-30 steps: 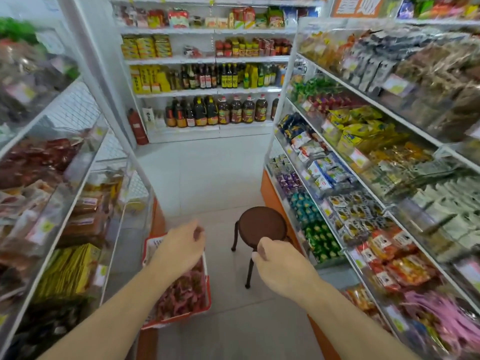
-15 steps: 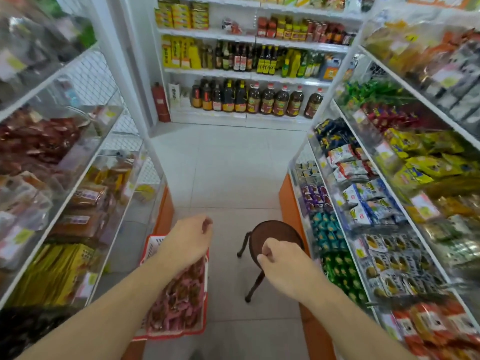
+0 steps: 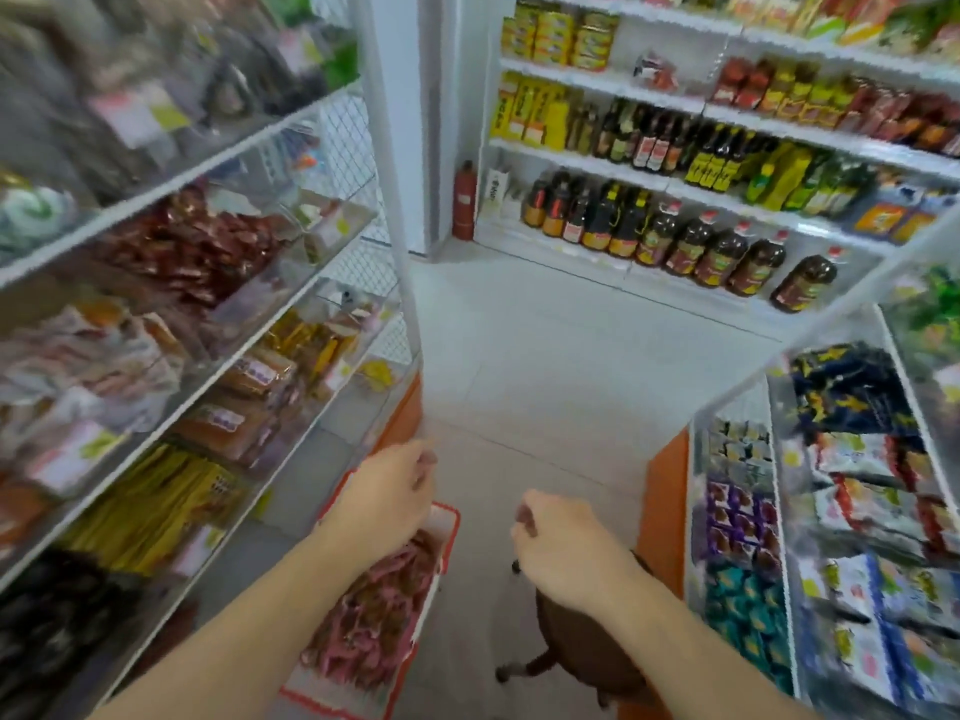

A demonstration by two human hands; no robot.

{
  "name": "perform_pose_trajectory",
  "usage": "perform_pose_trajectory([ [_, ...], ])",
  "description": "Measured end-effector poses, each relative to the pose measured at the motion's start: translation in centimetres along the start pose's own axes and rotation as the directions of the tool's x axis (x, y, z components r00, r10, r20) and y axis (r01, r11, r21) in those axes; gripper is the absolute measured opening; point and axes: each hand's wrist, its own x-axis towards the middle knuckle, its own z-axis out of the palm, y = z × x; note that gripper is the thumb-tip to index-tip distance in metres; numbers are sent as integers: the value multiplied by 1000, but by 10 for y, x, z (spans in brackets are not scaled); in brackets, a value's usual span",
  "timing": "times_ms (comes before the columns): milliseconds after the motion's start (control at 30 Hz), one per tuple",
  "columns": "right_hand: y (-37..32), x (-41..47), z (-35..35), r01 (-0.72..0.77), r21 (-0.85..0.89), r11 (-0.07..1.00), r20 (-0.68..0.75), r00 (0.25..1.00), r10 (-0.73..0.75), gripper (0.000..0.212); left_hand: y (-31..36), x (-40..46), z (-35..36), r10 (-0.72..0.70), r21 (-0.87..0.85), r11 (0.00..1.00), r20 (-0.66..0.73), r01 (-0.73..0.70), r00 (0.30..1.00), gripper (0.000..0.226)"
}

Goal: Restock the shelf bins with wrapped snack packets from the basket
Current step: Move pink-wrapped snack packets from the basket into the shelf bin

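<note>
Motion blur smears the left shelf bins (image 3: 156, 262); the left forearm hides part of the basket (image 3: 447, 517), the right forearm much of the stool (image 3: 587, 646).

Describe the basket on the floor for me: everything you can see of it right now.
The basket is a shallow red plastic tray with a white-looking inner wall, standing flat on the pale tiled floor beside the foot of the left shelf unit. It is well filled with small pinkish-red wrapped snack packets, heaped loosely. The left forearm and left hand pass over its far end and hide part of the rim; whether they touch it cannot be told. A brown round stool stands just to its right, apart from it.
</note>
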Motion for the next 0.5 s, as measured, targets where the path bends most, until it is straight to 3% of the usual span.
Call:
perform_pose_trajectory([
  [233,-70,79,4,272,-152,950,144,957,-251,14,-65,-8,-25,-275,-123,959,-180,256,944,21],
  [500,-142,129,41,394,-197,898,341,886,-314,19,-149,-35,-39,-527,-271,840,-198,471,826,16],
])
